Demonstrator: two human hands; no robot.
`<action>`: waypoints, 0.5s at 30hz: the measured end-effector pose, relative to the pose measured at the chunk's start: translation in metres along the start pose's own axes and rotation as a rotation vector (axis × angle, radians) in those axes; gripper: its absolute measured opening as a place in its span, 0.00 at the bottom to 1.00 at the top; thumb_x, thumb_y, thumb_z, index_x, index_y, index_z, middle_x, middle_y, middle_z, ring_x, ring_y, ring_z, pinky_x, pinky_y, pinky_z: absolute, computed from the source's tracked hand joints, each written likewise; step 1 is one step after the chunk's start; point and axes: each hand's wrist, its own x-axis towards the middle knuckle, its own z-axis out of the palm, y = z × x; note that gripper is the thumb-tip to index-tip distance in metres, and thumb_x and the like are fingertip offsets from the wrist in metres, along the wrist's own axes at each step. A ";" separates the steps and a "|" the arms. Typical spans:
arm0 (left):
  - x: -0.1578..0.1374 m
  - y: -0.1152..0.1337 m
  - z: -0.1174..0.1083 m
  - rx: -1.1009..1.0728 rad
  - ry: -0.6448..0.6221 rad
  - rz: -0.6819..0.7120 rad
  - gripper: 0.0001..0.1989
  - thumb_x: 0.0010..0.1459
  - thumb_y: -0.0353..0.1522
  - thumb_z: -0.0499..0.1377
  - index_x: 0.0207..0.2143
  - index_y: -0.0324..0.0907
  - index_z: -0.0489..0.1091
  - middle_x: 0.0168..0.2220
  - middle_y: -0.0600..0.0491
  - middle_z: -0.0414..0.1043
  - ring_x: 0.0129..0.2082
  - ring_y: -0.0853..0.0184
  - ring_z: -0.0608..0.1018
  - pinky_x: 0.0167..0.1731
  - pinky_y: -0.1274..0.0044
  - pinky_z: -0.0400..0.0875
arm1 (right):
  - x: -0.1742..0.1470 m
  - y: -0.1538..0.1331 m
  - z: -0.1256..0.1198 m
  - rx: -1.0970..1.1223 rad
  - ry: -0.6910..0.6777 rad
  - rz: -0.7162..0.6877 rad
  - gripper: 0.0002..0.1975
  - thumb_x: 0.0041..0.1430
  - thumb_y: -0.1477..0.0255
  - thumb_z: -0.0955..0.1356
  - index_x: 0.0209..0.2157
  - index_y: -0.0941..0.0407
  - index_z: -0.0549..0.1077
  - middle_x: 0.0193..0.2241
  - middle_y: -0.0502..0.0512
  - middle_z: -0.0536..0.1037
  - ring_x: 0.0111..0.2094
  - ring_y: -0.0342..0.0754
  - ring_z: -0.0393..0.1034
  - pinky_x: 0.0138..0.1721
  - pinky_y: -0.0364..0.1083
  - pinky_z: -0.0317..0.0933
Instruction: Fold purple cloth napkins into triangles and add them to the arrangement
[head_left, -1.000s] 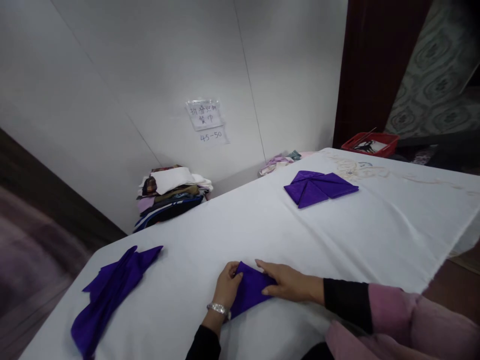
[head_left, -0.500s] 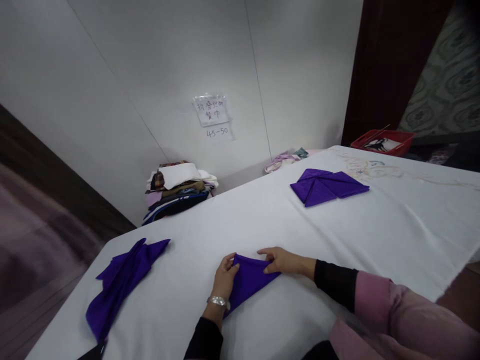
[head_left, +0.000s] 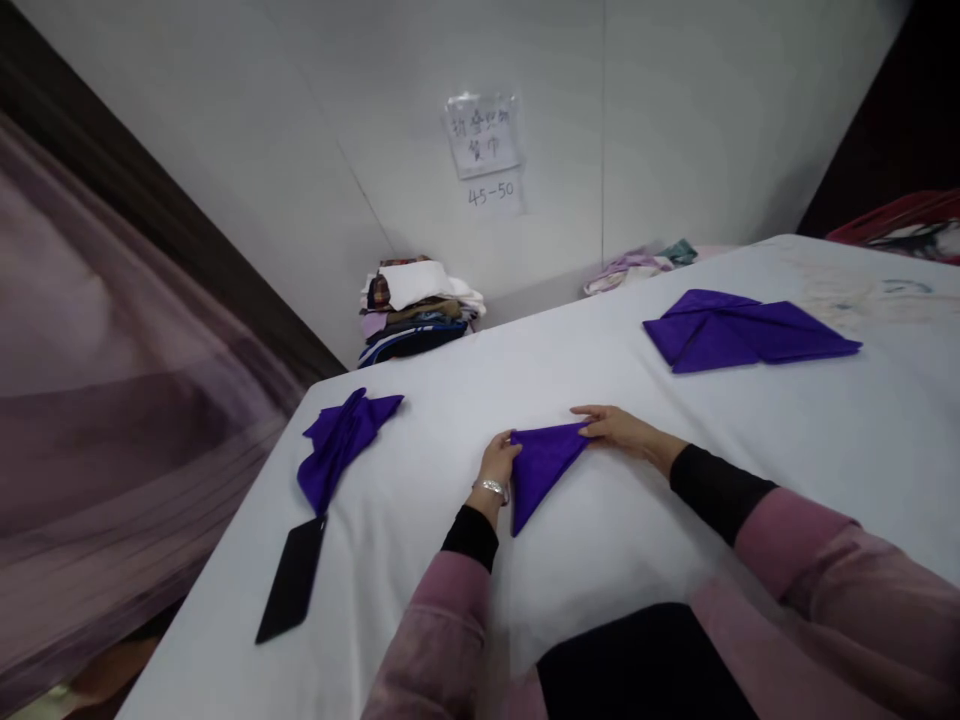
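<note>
A purple cloth napkin (head_left: 544, 465), folded into a triangle, lies on the white-covered table between my hands, one point towards me. My left hand (head_left: 500, 462) pinches its upper left corner between thumb and fingers; a silver bracelet circles that wrist. At the upper right corner, my right hand (head_left: 611, 428) grips the cloth with thumb and fingertips, the index finger stretched out. Further right lie folded purple napkins (head_left: 724, 335), flat and side by side. A crumpled purple napkin (head_left: 341, 440) rests to the left.
A dark flat tablet-like object (head_left: 292, 580) lies near the table's left edge. Behind the far edge are a stack of folded clothes (head_left: 420, 300) and a small cloth heap (head_left: 634, 268). A handwritten sign (head_left: 482, 140) hangs on the wall. A red basket (head_left: 900, 215) stands at far right.
My view has tilted down and turned left, bringing the whole dark flat object into sight. The napkin between my hands has turned, its top edge now nearly level and its point towards me.
</note>
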 end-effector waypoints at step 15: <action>-0.045 0.012 -0.001 0.177 -0.301 -0.145 0.13 0.46 0.36 0.65 0.34 0.39 0.73 0.29 0.50 0.75 0.28 0.66 0.76 0.34 0.70 0.71 | 0.020 -0.009 0.011 0.014 0.074 -0.100 0.25 0.43 0.81 0.71 0.47 0.56 0.69 0.28 0.48 0.72 0.29 0.42 0.69 0.35 0.44 0.67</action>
